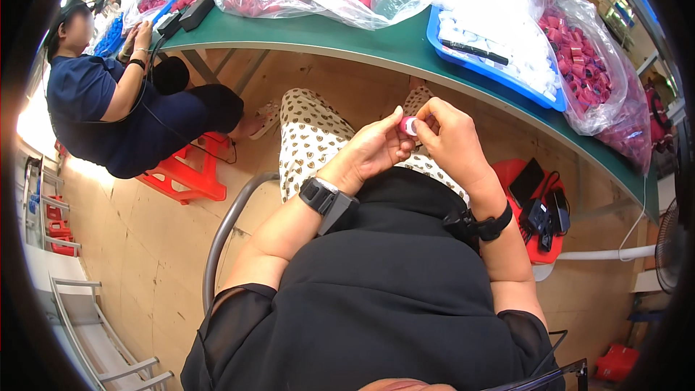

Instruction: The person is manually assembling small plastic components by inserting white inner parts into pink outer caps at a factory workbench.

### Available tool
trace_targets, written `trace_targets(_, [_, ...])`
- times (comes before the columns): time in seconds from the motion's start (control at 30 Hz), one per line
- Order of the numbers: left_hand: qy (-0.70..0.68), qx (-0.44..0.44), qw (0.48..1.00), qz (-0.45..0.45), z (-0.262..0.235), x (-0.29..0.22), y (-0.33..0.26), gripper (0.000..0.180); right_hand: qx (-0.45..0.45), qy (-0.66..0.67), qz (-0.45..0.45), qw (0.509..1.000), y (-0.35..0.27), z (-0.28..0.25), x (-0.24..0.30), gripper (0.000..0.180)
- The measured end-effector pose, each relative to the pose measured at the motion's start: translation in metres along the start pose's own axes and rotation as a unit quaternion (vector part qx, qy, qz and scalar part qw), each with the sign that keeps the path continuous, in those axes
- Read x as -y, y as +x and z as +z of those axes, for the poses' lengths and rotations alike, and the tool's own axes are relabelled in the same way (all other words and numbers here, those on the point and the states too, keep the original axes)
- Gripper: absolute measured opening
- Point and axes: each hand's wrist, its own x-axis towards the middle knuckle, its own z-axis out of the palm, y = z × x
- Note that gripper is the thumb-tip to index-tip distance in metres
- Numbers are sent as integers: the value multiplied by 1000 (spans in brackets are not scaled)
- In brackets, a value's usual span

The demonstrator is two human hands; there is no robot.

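One small magenta-and-white plastic cap [407,126], pinched by left hand [374,148] and right hand [452,135] fingertips. Probably light, stiff, slightly slick; best held around its side wall.

Gap btwn R hand [449,134] & table edge [394,56]; blue tray [499,81] blocks beyond.

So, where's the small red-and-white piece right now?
In the head view, the small red-and-white piece is right of and above centre, held between the fingers of the left hand and right hand.
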Motion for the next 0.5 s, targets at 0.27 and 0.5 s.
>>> trace_targets(0.27, [-41,31,999,-17,-5,3,3,36,-24,-8,32,999,-1,7,-5,12])
trace_targets(0.5, [-10,34,999,2,-6,6,5,36,-23,-30,51,998,-1,10,-2,14])
